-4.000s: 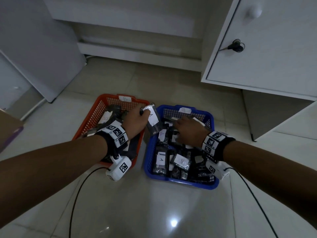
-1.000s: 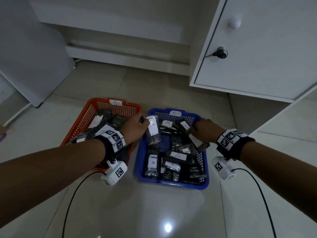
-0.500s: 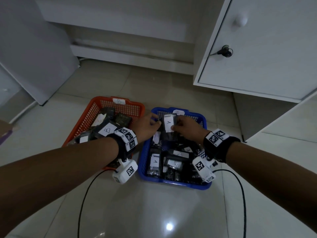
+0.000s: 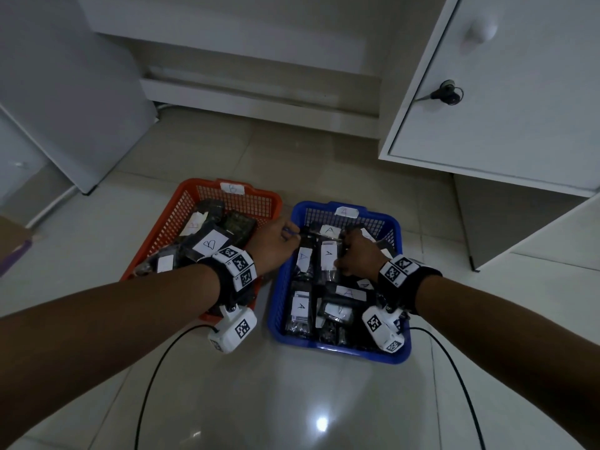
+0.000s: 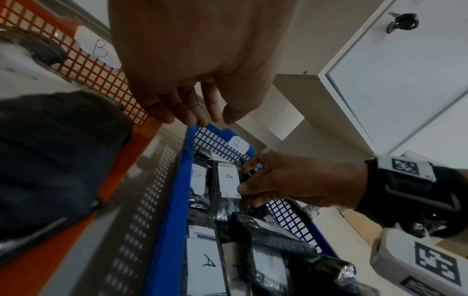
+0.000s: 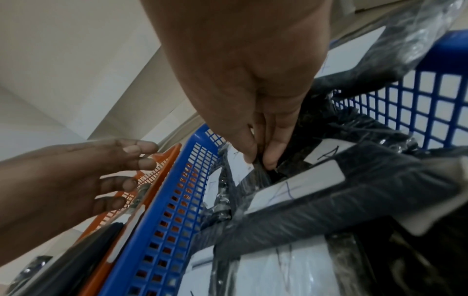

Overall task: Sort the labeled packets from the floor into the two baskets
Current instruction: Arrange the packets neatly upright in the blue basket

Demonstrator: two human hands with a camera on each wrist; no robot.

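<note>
An orange basket tagged B stands on the left and a blue basket tagged A on the right, both holding several black packets with white labels. My right hand pinches a black packet labeled A by its right edge, low over the back of the blue basket. The left wrist view shows the thumb on that packet's label. My left hand hovers above the gap between the baskets, its fingers relaxed and holding nothing. A packet labeled B lies on top in the orange basket.
A white cabinet door with a key in its lock overhangs the floor at the right. A white panel leans at the left. Two black cables trail from my wrists across the glossy tiles.
My left hand held the A packet, then passed it over. Now the left hand has let go and the right hand alone holds it, lower in the blue basket.
</note>
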